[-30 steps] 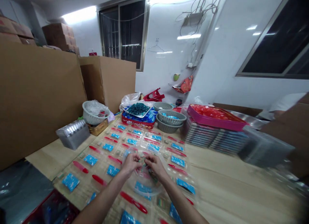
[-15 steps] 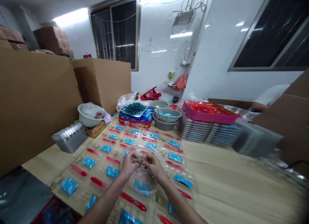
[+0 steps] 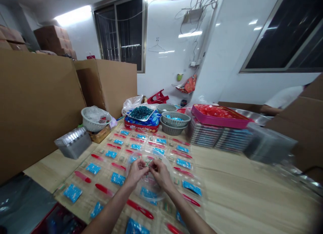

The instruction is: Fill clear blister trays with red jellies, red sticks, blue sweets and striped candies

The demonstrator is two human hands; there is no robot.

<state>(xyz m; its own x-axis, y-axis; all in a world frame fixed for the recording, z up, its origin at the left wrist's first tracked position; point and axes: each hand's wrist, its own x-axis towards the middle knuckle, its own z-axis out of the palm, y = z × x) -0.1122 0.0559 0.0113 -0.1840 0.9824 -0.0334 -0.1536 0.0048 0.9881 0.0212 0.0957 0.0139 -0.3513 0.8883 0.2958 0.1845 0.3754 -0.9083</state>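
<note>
My left hand [image 3: 137, 172] and my right hand [image 3: 160, 173] meet fingertip to fingertip over a clear round bowl [image 3: 151, 184]. Both are closed in a pinch. Whatever small thing lies between the fingers is too hidden to name. The bowl rests on rows of clear plastic trays, several holding a red long-handled tool [image 3: 140, 209] and a blue printed packet [image 3: 117, 178]. Small striped pieces also lie in some tray pockets. Through the bowl's wall another blue packet [image 3: 148, 193] shows.
Behind the trays stand grey baskets [image 3: 174, 129] and a red tin [image 3: 141, 127] with blue packets. A pink tray [image 3: 219, 121] of red pieces tops stacked trays at right. Clear trays [image 3: 73, 143] and a white basket [image 3: 87, 121] sit left. Another person's arm [image 3: 271, 110] shows far right.
My fingertips have shifted slightly, and the small greenish pieces seen between them before are now mostly hidden. The bowl and trays stay where they were.
</note>
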